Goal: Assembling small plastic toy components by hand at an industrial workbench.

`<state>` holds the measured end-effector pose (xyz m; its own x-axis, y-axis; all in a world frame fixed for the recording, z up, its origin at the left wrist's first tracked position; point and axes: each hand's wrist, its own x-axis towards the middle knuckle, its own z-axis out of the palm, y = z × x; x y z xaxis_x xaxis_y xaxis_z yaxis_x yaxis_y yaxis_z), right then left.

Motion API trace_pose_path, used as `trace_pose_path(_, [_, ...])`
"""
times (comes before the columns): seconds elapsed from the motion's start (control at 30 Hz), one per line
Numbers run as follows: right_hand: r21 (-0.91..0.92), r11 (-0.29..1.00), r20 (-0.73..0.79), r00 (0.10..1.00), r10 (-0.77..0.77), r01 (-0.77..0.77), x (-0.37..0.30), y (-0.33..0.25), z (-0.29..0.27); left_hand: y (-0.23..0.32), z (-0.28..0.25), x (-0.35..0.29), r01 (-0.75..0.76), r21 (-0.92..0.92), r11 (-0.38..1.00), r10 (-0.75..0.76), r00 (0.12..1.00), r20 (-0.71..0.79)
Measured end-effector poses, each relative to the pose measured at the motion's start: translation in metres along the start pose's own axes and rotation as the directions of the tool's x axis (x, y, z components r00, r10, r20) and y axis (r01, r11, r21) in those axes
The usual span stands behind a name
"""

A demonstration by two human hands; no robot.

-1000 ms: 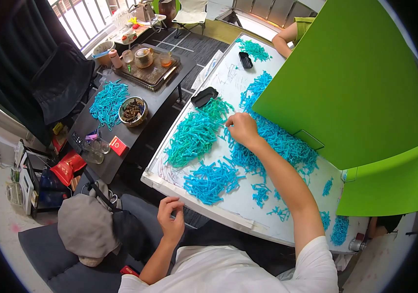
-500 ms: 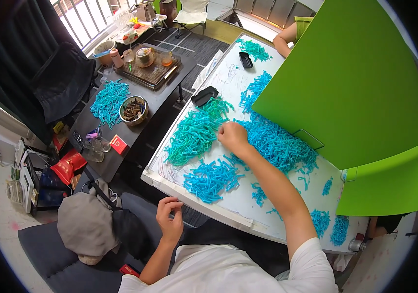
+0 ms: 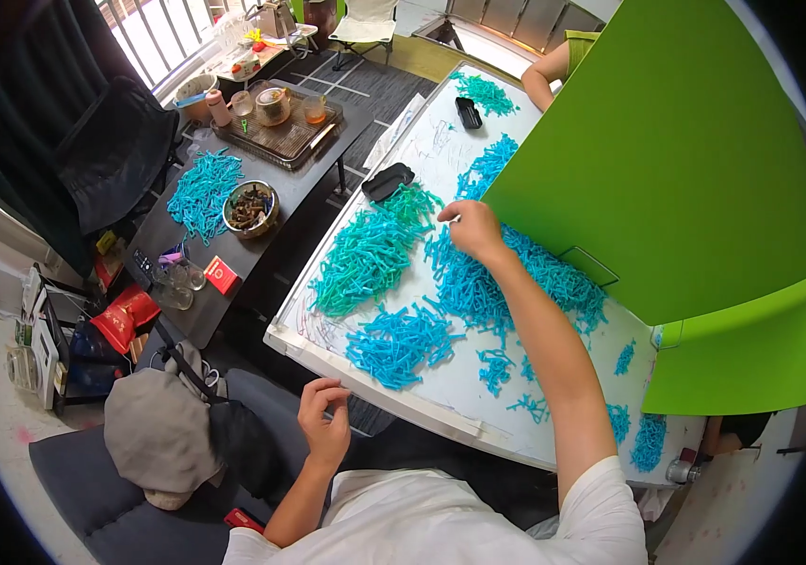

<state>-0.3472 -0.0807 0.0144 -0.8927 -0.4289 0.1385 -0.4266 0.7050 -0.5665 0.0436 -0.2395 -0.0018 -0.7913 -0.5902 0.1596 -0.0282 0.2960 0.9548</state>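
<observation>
My right hand (image 3: 474,229) hovers at the far edge of a big heap of small blue stick-like pieces (image 3: 474,282). Its fingers are bent together; whatever they hold, if anything, is too small to make out. To its left lies a greener heap (image 3: 365,259) of similar pieces, with a smaller blue pile (image 3: 401,346) nearer me. My left hand (image 3: 325,419) is held up just off the table's front edge, fingers curled toward the thumb. I cannot see what sits between them.
A green panel (image 3: 657,179) stands across the right of the white table (image 3: 304,325). Two black trays (image 3: 389,183) lie beyond the heaps. Another person's arm (image 3: 542,80) shows behind the panel. On the left, a dark table (image 3: 351,122) bears a tea tray (image 3: 280,132) and a bowl (image 3: 252,209).
My right hand has moved away from the green heap, farther and to the right, to the far edge of the blue heap. My left hand has barely moved.
</observation>
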Motion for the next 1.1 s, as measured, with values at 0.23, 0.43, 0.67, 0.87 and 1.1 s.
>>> trace_pose_path(0.23, [-0.112,0.974,-0.045,0.978,-0.203,0.197,-0.030,-0.005,0.001,0.008,0.008,0.012,-0.065,0.056,0.996,0.065,0.998,0.000])
trace_pose_path(0.43, [-0.111,0.916,-0.022,0.921,-0.389,0.385,-0.039,0.001,0.010,0.038,0.041,0.052,-0.300,0.087,0.950,0.287,0.949,0.133])
trace_pose_path(0.67, [-0.180,0.951,-0.035,0.965,-0.260,0.250,-0.053,0.006,0.009,0.043,0.060,0.051,-0.311,0.048,0.949,0.296,0.935,0.195])
trace_pose_path(0.87, [-0.361,0.899,0.152,0.967,-0.206,0.248,-0.054,0.002,-0.010,0.030,0.049,0.037,-0.232,0.065,0.971,0.214,0.954,0.208])
trace_pose_path(1.1, [-0.220,0.975,-0.052,0.999,0.009,-0.020,-0.033,-0.017,0.017,0.031,0.044,0.031,-0.182,0.063,0.981,0.166,0.965,0.202])
